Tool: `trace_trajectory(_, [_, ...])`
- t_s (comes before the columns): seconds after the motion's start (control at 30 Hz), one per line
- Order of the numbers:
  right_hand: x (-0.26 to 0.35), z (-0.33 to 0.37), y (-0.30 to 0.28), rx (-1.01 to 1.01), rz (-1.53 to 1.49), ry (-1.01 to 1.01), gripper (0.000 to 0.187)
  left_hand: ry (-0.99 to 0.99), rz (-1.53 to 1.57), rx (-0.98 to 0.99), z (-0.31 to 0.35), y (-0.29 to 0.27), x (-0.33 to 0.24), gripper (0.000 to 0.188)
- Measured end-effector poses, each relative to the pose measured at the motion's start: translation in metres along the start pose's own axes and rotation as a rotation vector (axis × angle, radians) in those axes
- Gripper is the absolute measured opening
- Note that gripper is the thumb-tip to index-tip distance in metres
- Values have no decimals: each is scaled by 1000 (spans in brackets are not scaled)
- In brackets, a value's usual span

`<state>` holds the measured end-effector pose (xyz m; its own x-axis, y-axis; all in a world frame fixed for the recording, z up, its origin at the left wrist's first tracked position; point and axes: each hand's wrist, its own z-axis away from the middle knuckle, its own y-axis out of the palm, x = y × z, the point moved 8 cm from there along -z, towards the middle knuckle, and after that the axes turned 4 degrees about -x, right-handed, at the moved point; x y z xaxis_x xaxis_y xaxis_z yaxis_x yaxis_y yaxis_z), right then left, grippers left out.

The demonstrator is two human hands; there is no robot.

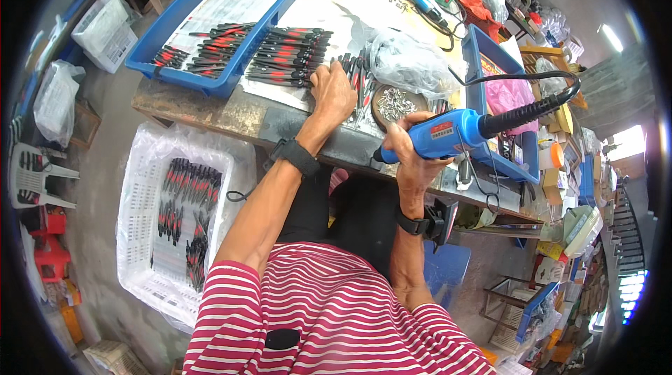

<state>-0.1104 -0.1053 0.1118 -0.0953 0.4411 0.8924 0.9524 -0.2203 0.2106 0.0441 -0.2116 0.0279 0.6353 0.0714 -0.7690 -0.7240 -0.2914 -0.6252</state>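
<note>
My right hand (413, 154) is closed around a blue corded electric screwdriver (448, 133), its black nose pointing left over the table's front edge. My left hand (332, 95) rests at the table edge with bent fingers among slim black-and-red tool parts. What lies under its fingertips is hidden. To its left is a stacked row of these black-and-red tool parts (290, 53); a smaller bunch (360, 81) lies to its right. Just beyond the screwdriver's nose stands a round dish (381, 109) of small silvery screws (396, 104).
A blue tray (241, 71) holding more parts overhangs the table's left side. Below stands a white plastic-lined basket (133, 235) of similar parts. A clear plastic bag (409, 60) lies behind the screws. The screwdriver's black cable (553, 105) arcs over a blue bin (472, 46) at right.
</note>
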Motion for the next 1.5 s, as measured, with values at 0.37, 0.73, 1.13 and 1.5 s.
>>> trace_trajectory(0.37, [0, 1, 0, -29, 5, 3, 23, 225, -48, -153, -8, -76, 31, 24])
trace_trajectory(0.73, [-1, 1, -3, -24, 11, 14, 22, 387, -308, -106, -15, -60, 30, 24])
trace_trajectory(1.13, [-1, 3, -2, -37, 13, 37, 23, 432, -417, -233, -10, -51, 27, 22])
trace_trajectory(1.5, [-4, 5, -1, -4, 39, 60, 34, 529, -378, -411, 0, -75, 21, 25])
